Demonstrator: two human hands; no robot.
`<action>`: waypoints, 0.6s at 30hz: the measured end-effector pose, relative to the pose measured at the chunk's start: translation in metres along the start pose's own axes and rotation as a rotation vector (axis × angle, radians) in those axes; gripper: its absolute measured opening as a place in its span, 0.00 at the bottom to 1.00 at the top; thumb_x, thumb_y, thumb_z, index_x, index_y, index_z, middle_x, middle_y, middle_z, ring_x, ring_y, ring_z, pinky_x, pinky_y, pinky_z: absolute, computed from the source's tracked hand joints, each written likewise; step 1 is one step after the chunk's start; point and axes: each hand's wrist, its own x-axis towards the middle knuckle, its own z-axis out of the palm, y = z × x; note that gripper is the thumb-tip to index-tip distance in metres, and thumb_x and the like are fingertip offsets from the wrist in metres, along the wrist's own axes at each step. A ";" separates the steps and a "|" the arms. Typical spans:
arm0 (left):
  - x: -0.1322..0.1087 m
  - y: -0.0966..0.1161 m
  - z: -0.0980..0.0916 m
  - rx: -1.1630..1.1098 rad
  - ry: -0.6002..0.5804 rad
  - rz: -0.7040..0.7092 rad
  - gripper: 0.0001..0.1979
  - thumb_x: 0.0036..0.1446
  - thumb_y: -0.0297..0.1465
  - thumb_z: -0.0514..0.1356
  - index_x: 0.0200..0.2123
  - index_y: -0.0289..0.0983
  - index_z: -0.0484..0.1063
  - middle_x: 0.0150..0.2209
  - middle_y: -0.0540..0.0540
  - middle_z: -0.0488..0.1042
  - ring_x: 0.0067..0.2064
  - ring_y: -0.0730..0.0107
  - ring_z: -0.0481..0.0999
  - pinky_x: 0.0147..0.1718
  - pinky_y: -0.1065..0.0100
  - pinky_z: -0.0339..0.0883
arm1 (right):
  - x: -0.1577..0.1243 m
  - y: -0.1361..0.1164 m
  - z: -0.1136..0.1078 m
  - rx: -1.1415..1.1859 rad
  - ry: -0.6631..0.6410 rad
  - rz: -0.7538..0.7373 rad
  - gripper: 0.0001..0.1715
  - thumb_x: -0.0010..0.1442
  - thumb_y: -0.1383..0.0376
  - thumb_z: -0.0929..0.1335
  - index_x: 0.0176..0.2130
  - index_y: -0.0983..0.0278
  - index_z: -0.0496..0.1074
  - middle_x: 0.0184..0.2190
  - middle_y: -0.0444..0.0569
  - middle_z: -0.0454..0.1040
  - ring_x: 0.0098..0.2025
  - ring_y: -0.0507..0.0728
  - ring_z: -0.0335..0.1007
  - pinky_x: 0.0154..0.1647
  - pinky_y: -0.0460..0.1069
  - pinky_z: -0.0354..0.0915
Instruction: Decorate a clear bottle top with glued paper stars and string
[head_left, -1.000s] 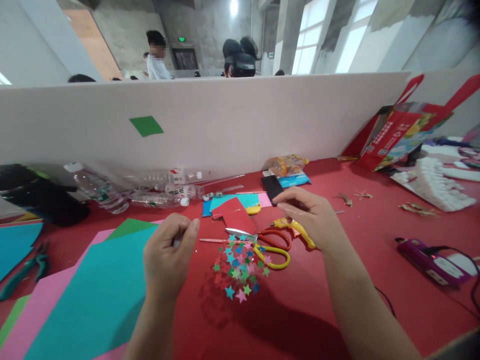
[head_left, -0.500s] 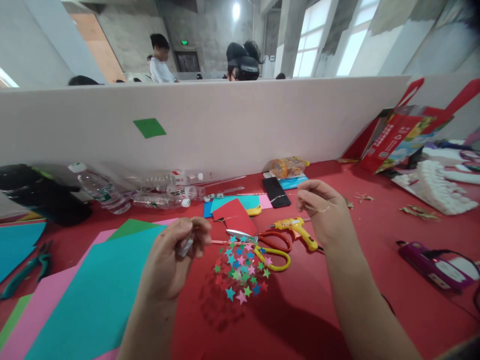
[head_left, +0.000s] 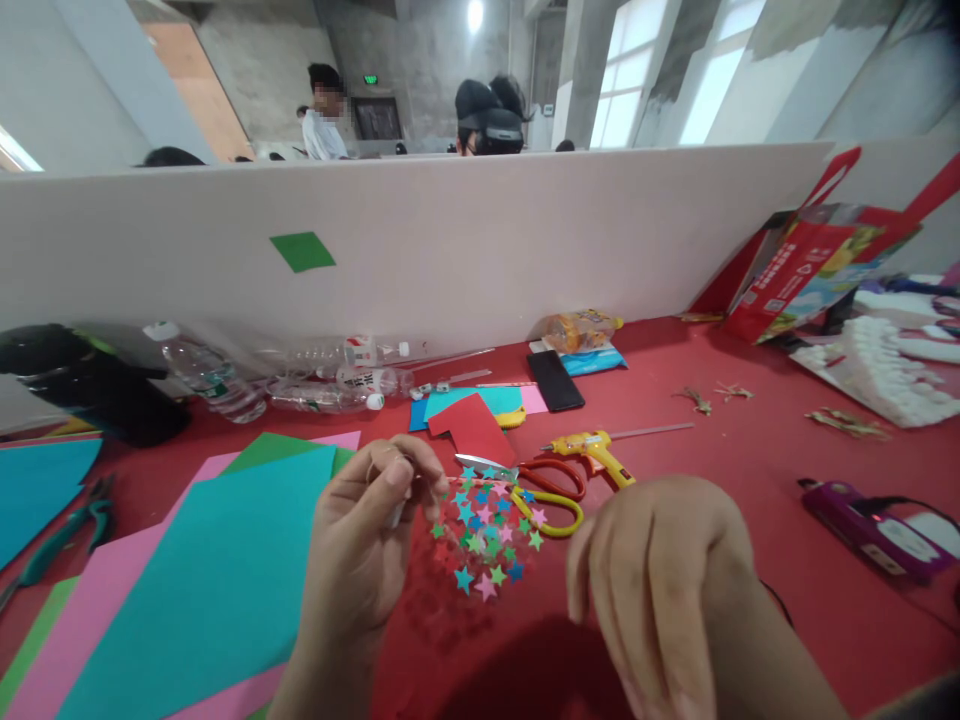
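A lamp [head_left: 475, 15] and tall windows [head_left: 624, 72] glare white — a soft shadow [head_left: 525, 670] darkens the red table [head_left: 652, 390].

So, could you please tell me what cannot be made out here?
Head view: small pale item, mostly hidden by the left hand.
Head view: right hand, palm hidden by its back.
Head view: pliers, one handle cut off by the left edge.
Head view: print on the tilted water bottle, too small.

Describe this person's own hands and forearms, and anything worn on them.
The left hand and right hand are bare, without gloves. No sleeve covers the visible parts of the left forearm or right forearm, and neither wrist shows a watch. No cables or markings stand out on either.
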 end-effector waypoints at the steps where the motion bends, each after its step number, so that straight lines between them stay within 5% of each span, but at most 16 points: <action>1: -0.002 -0.001 0.002 0.006 -0.019 -0.012 0.06 0.56 0.29 0.62 0.27 0.37 0.73 0.31 0.49 0.73 0.30 0.75 0.71 0.24 0.76 0.64 | 0.009 0.000 0.006 -0.011 0.268 -0.032 0.16 0.56 0.50 0.69 0.25 0.58 0.74 0.26 0.47 0.77 0.32 0.56 0.75 0.34 0.50 0.69; 3: -0.004 -0.003 0.007 0.040 -0.034 -0.012 0.02 0.55 0.27 0.63 0.32 0.39 0.77 0.34 0.49 0.75 0.33 0.74 0.73 0.28 0.76 0.67 | 0.025 0.005 0.020 -0.127 0.859 0.054 0.13 0.58 0.53 0.69 0.29 0.59 0.73 0.27 0.46 0.74 0.32 0.55 0.71 0.31 0.49 0.66; 5: -0.006 -0.004 0.012 0.093 -0.016 0.016 0.06 0.53 0.26 0.65 0.35 0.40 0.79 0.35 0.49 0.76 0.37 0.73 0.74 0.34 0.75 0.69 | 0.038 0.013 0.031 -0.195 1.058 0.149 0.07 0.59 0.59 0.69 0.33 0.59 0.70 0.32 0.45 0.73 0.34 0.53 0.69 0.31 0.47 0.64; 9: -0.010 -0.006 0.014 0.204 0.033 0.074 0.09 0.54 0.26 0.64 0.38 0.43 0.80 0.38 0.50 0.77 0.39 0.71 0.74 0.40 0.72 0.69 | 0.051 0.025 0.040 -0.066 1.043 0.117 0.09 0.58 0.62 0.70 0.38 0.61 0.67 0.39 0.45 0.72 0.42 0.53 0.69 0.43 0.48 0.65; 13: -0.012 -0.005 0.012 0.453 0.063 0.182 0.10 0.55 0.26 0.63 0.38 0.47 0.79 0.40 0.52 0.76 0.42 0.70 0.73 0.42 0.71 0.67 | 0.054 0.031 0.040 0.188 1.010 0.149 0.07 0.58 0.64 0.69 0.35 0.61 0.64 0.27 0.41 0.72 0.30 0.51 0.70 0.32 0.47 0.66; 18: -0.011 0.000 0.012 0.751 0.018 0.421 0.12 0.56 0.24 0.62 0.39 0.47 0.78 0.39 0.52 0.75 0.40 0.70 0.73 0.40 0.70 0.66 | 0.046 0.033 0.036 0.062 1.117 0.181 0.05 0.57 0.65 0.69 0.35 0.61 0.69 0.24 0.39 0.69 0.25 0.48 0.66 0.25 0.44 0.62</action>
